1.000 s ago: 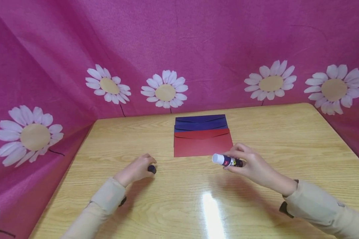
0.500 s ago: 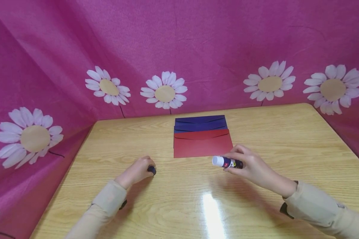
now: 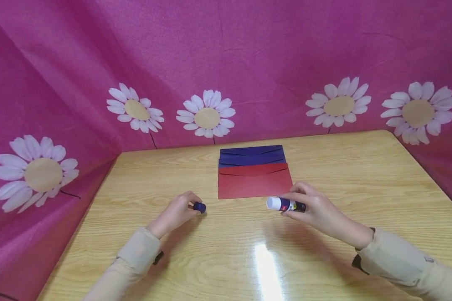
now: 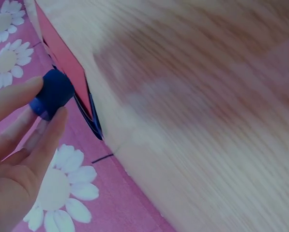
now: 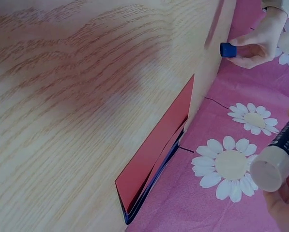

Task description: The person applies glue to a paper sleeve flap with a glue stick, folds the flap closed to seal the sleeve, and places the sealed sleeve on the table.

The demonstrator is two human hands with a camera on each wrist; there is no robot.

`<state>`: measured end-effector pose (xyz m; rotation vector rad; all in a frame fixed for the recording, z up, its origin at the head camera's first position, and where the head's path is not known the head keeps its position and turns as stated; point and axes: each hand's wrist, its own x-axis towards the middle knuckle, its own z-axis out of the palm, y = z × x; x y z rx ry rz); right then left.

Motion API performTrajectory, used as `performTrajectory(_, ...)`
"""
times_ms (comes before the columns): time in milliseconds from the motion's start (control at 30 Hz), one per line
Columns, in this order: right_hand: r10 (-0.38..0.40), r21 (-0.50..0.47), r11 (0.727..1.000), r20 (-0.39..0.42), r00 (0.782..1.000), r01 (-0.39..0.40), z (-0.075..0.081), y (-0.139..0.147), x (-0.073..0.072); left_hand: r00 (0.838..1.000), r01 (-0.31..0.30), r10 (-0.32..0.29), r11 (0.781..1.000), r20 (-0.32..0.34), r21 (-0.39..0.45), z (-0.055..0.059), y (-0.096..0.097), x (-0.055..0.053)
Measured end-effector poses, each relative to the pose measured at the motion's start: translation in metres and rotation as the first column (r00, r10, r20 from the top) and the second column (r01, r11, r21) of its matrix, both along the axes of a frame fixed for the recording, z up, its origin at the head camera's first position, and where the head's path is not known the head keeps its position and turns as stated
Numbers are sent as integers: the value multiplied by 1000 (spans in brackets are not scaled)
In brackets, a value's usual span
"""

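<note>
Between thumb and fingertips, my left hand (image 3: 175, 212) pinches a dark blue glue stick cap (image 3: 199, 207); the left wrist view shows the same cap (image 4: 55, 93) held above the table. On the right, my right hand (image 3: 318, 207) grips an uncapped glue stick (image 3: 291, 205), its white end pointing left. That white end of the glue stick (image 5: 271, 169) faces the camera in the right wrist view. A red envelope (image 3: 254, 183) lies flat just beyond the hands, overlapping the dark blue envelopes (image 3: 251, 150) behind it. The right fingers are near the red envelope's lower right corner.
The wooden table (image 3: 135, 179) spreads around the hands, with a bright light reflection in front. A pink cloth (image 3: 263, 62) printed with white daisies hangs along the back and sides.
My left hand has turned and moved slightly to the right, bringing more of the cap into sight. The right hand and glue stick have hardly moved, and the envelopes lie as before.
</note>
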<state>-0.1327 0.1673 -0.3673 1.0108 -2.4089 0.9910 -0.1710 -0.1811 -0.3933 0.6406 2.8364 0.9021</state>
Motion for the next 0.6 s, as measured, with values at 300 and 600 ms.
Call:
performTrajectory(300,9,6,1000,-65,998,-9,2,-2,-1,1000,15,-9,962,-26,273,8,17,7)
performTrajectory(600,31,29,999,-157,987,-26,6,-5,-2,995,-38,-16,860,102,509,20,40,15)
